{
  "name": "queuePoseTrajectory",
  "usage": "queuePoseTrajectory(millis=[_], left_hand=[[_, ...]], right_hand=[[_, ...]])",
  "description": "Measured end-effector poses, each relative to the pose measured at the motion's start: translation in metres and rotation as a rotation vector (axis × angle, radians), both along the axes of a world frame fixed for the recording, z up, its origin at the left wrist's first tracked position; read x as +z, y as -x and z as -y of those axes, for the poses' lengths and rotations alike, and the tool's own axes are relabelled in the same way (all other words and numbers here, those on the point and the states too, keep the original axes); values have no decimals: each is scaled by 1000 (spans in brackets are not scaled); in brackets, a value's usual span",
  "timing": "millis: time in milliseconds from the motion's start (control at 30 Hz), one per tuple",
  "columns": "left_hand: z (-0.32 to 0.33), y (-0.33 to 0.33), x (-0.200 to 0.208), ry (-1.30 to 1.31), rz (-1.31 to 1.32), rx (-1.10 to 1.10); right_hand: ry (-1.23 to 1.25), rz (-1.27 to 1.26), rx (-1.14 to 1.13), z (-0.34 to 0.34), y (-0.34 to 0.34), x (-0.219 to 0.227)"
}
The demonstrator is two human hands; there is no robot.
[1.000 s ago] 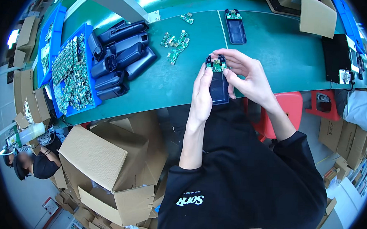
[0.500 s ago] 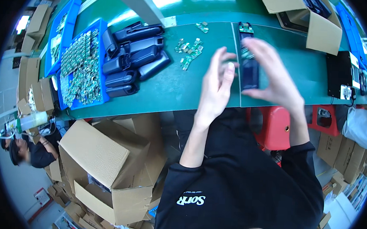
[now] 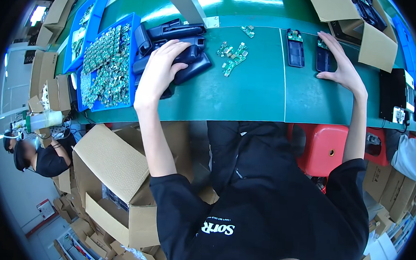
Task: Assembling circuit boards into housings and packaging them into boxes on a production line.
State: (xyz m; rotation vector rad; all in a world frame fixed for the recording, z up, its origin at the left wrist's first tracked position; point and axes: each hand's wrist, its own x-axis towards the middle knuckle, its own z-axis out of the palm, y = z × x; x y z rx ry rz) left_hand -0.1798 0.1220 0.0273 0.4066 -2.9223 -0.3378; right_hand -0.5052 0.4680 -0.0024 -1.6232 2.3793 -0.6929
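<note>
My left hand (image 3: 160, 73) rests over the pile of black plastic housings (image 3: 192, 72), its fingers apart and arched over one of them. Whether it touches that housing is hard to tell. On the right, my right hand (image 3: 345, 73) spans a black half-shell (image 3: 322, 60) lengthwise, fingertips at its far end and thumb at its near end. A green circuit board sits in the far end of this shell, partly behind my fingers. Just left of it lies a similar half-shell (image 3: 295, 54) with a green board (image 3: 295, 35) at its far end.
Several loose circuit boards (image 3: 233, 56) lie mid-table. Left of the pile stands a blue tray (image 3: 136, 32) full of small boards, with another blue bin (image 3: 97, 11) beyond it. An open carton (image 3: 379, 47) and a black device (image 3: 391, 95) occupy the right side.
My left hand has gone left from the middle onto the housing pile. My right hand has moved right with a half-shell, now beside the other one. The view has shifted slightly.
</note>
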Motion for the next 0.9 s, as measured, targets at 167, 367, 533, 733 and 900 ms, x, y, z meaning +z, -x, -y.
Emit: queuePoseTrajectory(millis=[167,367,533,733,900], left_hand=[[6,4,12,-139,0,-40],[-37,10,35,-314,-440,100],[-81,6,-11,-539,-900,107],[-164,-11,-45,-535,-626,464],[-178,-21,-34,-425,-214,582]], right_hand=[[252,-85,29,27,-46,8],[388,146,2,109,-91,4],[301,26,-145,160,-79,-27],[263,40,-61,169,-70,-38],[305,51,-16,162,-70,-37]])
